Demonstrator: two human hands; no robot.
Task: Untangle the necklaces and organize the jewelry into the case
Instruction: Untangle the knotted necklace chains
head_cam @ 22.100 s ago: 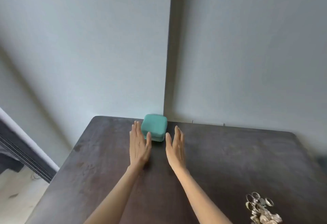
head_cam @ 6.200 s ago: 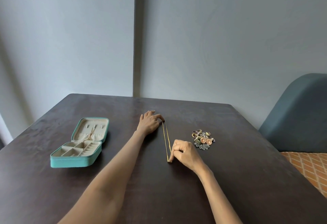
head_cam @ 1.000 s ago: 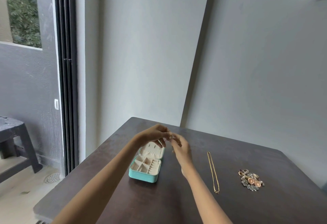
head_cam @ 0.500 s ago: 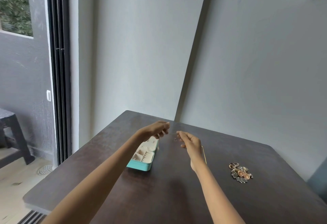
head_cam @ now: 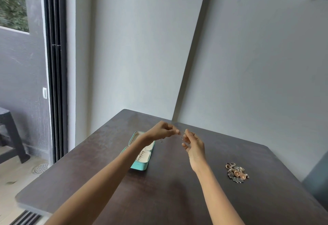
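Note:
Above the dark table (head_cam: 177, 198) my left hand (head_cam: 162, 131) and my right hand (head_cam: 193, 145) are raised with their fingertips close together. Both pinch a thin necklace chain (head_cam: 181, 133) stretched between them. A small bit of it dangles below my left hand. The teal jewelry case (head_cam: 142, 165) lies open under my left forearm, showing cream compartments. A pile of rings and earrings (head_cam: 237, 172) sits on the table to the right. The gold chain that lay on the table is hidden behind my right hand.
The table stands in a corner of grey walls (head_cam: 248, 82). A sliding door frame (head_cam: 55, 82) and a dark stool (head_cam: 8, 136) are at the left. A grey chair edge (head_cam: 317, 180) shows at the right.
My hands, apart half a second ago, have come close together again over the table, holding the thin chain. The view has shifted slightly.

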